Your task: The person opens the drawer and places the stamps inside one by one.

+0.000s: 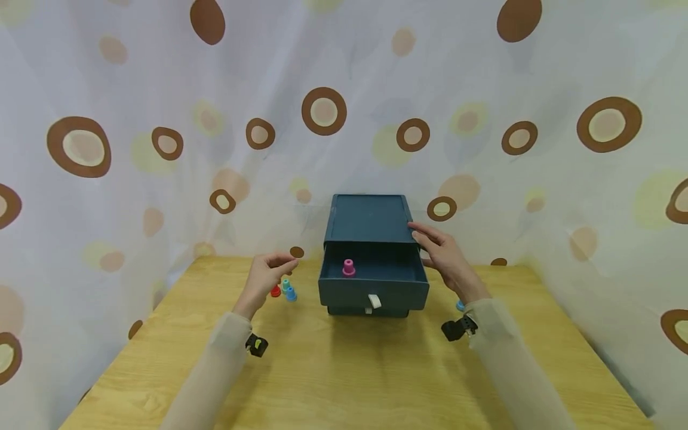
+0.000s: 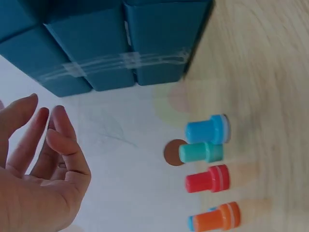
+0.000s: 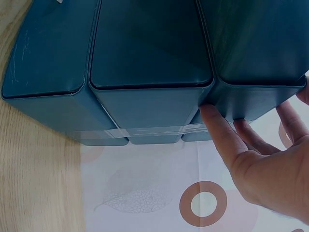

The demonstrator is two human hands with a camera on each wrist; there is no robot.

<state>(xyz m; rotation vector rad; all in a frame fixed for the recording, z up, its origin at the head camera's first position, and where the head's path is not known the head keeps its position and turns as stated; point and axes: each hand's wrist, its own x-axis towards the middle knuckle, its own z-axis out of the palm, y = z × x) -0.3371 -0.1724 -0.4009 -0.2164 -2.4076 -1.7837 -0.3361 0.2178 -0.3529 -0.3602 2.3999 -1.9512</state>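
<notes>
Drawer (image 1: pixel 344 294) is pulled out, one pink stamp (image 1: pixel 349 268) inside; other stamps (image 1: pixel 291 293) sit outside, on the counter (image 1: pixel 301 376). Left grip (image 1: pixel 264 278) is empty, apart; right grip (image 1: pixel 447 258), unclamped, touches the cabinet (image 1: pixel 368 218).

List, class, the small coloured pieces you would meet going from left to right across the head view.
Red piece, teal piece, blue piece, pink piece inside the open drawer, second blue piece near the right hand.
</notes>
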